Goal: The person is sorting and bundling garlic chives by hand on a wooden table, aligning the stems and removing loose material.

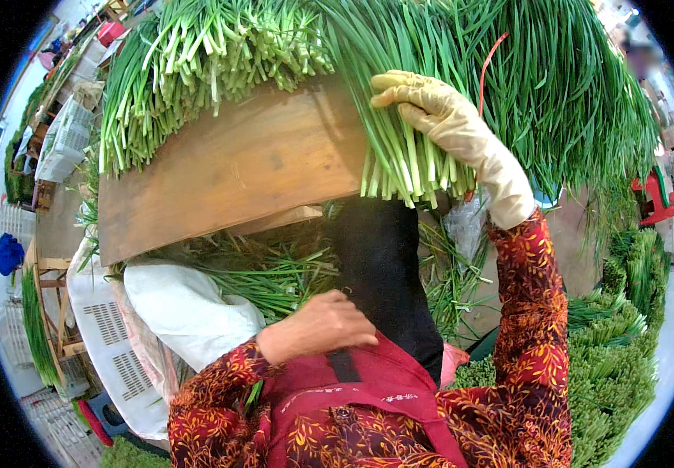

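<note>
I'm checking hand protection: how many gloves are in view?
1: a cream rubber glove on the right hand; the left hand is bare. Others may be hidden.

Slotted white crate (pixel 118 345), left — blue bundle (pixel 10 253) beyond — red stool (pixel 667 209), right.

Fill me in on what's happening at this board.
The person's gloved right hand is at a bunch of green stalks by the wooden board; whether it grips them is unclear. The bare left hand is low by the red apron, away from that bunch. More stalks lie heaped along the board's far side, pale ends toward the person.
</note>
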The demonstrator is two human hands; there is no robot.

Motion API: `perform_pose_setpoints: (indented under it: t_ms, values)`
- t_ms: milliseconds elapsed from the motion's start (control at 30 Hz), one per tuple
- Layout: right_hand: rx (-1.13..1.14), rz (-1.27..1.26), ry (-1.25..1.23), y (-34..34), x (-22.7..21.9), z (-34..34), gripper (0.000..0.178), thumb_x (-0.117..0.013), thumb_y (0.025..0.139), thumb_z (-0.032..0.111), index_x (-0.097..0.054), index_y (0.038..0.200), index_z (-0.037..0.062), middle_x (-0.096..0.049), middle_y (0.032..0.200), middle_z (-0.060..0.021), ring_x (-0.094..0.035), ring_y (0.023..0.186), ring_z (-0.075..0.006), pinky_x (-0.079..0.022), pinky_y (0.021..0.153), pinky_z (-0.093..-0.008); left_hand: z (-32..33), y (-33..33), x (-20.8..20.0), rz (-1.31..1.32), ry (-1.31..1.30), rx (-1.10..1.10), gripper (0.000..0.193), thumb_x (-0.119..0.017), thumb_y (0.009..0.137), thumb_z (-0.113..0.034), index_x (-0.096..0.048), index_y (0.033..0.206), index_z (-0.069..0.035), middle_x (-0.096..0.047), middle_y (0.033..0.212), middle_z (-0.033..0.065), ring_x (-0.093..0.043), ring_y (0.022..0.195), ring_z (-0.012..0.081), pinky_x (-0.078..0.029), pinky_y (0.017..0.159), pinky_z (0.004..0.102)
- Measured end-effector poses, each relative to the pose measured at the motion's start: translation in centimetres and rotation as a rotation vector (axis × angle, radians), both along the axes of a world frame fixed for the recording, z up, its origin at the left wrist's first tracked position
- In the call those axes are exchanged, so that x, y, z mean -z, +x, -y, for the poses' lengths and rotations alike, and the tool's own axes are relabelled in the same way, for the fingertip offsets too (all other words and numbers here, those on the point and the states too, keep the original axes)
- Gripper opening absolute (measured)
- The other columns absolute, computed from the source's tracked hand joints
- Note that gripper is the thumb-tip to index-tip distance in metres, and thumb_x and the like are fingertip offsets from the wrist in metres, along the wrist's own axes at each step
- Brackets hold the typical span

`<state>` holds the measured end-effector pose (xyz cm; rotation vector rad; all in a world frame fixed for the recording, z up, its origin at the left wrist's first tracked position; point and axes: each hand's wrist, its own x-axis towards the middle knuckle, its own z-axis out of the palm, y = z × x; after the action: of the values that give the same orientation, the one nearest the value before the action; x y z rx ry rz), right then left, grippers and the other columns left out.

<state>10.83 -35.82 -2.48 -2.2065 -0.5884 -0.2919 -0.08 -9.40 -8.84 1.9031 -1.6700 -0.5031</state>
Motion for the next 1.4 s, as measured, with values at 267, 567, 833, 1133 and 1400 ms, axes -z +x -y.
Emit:
perform_pose_setpoints:
  t_ms: [267,567,833,1133,1400]
  values:
    - [0.479,0.12,0.573,-8.4,-3.0,3.6,0.026,-0.049,0.084,0.018,-0.055,0.104,0.0032,-0.057,0.103,-0.0053,-0.052,0.093,-0.0125,-0.038,0.085,-0.0241,2.4,5.4,-2.6,-0.298,-0.401,-0.805,0.056,-0.063,0.073,-0.019,-0.036,0.119,-0.001,-0.042,0.119,0.0154,-0.04,0.111,0.0258,-0.032,0.092,0.0332]
    - [0.628,-0.224,0.869,-16.7,3.8,0.5,0.022,-0.052,0.083,0.017,-0.056,0.099,0.0014,-0.059,0.082,-0.0023,-0.049,0.065,-0.0057,-0.04,0.061,-0.0167,8.7,8.0,-1.3,-0.024,-0.289,-0.76,0.087,-0.072,0.061,-0.025,-0.021,0.13,-0.007,-0.027,0.13,0.0176,-0.025,0.122,0.0304,-0.023,0.1,0.0368]
    - [0.587,0.184,0.161,-13.3,0.5,-1.7,0.017,-0.057,0.076,0.009,-0.057,0.094,0.0069,-0.058,0.088,-0.009,-0.055,0.081,-0.0216,-0.043,0.072,-0.0279,7.2,8.3,-1.2,-0.045,-0.264,-0.698,0.076,-0.069,0.066,-0.029,-0.027,0.127,-0.011,-0.025,0.13,0.0222,-0.02,0.123,0.0348,-0.021,0.1,0.0407]
    - [0.472,0.109,0.141,-9.4,-0.6,-1.1,0.017,-0.057,0.075,0.007,-0.059,0.092,0.0087,-0.057,0.093,-0.0085,-0.055,0.082,-0.0222,-0.044,0.071,-0.0291,4.9,8.3,-1.9,-0.32,-0.564,-0.941,0.015,-0.054,0.081,-0.019,-0.053,0.088,-0.007,-0.059,0.09,0.0015,-0.055,0.078,0.0108,-0.045,0.062,0.022]
    - [0.275,-0.353,0.405,-12.3,-1.2,-5.2,0.015,-0.057,0.078,0.006,-0.058,0.093,0.0017,-0.061,0.086,-0.0063,-0.056,0.079,-0.0118,-0.044,0.07,-0.0236,5.3,4.8,-2.0,-0.045,-0.288,-0.376,0.024,-0.058,0.076,-0.023,-0.053,0.093,-0.007,-0.053,0.096,0.0102,-0.05,0.092,0.0224,-0.038,0.082,0.0331]
